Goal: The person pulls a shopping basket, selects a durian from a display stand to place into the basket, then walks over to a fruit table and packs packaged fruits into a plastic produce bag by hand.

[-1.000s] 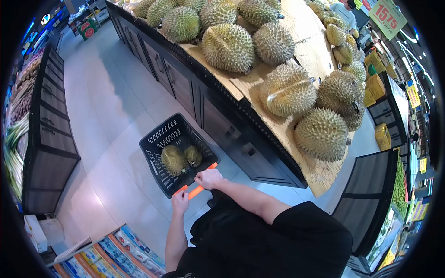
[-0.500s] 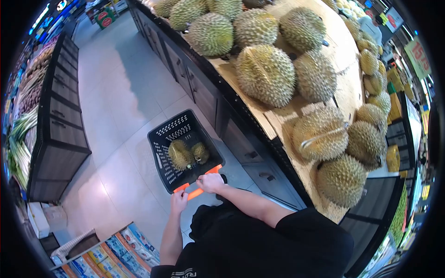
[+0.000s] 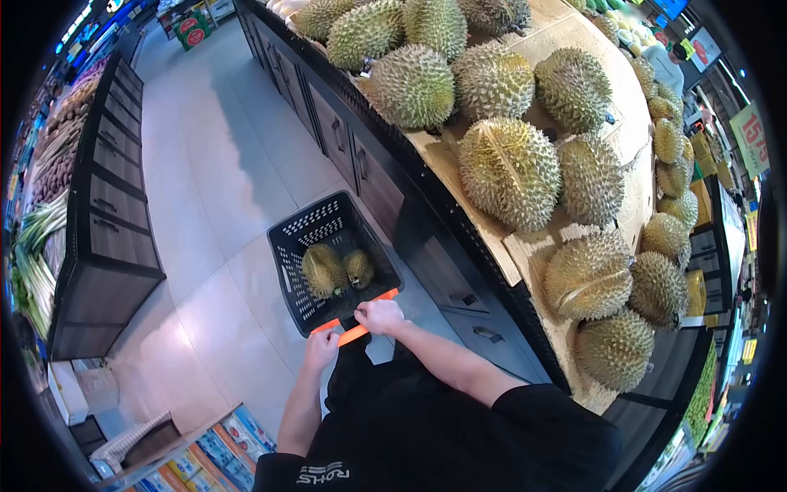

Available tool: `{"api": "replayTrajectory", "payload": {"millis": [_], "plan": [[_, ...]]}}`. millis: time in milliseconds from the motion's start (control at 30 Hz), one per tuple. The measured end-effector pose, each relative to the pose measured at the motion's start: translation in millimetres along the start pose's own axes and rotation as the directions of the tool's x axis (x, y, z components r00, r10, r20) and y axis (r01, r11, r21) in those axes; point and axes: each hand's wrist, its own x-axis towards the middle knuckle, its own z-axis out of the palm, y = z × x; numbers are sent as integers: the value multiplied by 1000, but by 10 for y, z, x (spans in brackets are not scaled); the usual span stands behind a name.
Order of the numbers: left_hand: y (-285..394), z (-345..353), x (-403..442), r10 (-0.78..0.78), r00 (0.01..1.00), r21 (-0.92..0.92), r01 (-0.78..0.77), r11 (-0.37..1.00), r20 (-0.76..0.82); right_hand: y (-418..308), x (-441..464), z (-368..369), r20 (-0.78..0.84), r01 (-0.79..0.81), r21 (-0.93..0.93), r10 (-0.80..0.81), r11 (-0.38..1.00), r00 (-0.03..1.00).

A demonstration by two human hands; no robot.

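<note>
A black plastic shopping basket point(image 3: 288, 271) with perforated walls and an orange handle point(image 3: 354, 334) is in front of my body. My left hand point(image 3: 322, 348) is closed around the left part of the handle. My right hand point(image 3: 380, 315) grips the same handle farther right, near the basket's corner. Inside lie a larger durian point(image 3: 324, 271) and a smaller durian point(image 3: 358, 268), side by side near the handle end. Whether the basket has wheels is hidden.
To the right stands a wooden display table point(image 3: 525, 246) bearing several durians point(image 3: 510, 174), its dark drawer fronts close beside the basket. A vegetable stand point(image 3: 115, 238) lines the left. Tiled floor point(image 3: 197, 189) runs between them. Packaged goods point(image 3: 215, 451) sit at lower left.
The display durians have shifted down and right in view. Basket and hands have moved slightly right in the picture. Both hands keep their hold on the handle.
</note>
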Motion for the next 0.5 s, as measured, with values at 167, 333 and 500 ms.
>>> {"api": "replayTrajectory", "payload": {"millis": [167, 333, 500], "plan": [[-69, -213, 352, 43, 999, -9, -43, 999, 32, -123, 348, -111, -10, -30, 11, 30, 999, 999], [-91, -434, 718, 42, 992, -54, -35, 998, 123, -270, 666, -206, -109, -49, 33, 52, 998, 993], [-206, -580, 1056, 136, 966, 67, -154, 986, 219, -343, 859, -118, -510, -37, -85, -11, 996, 860]]}}
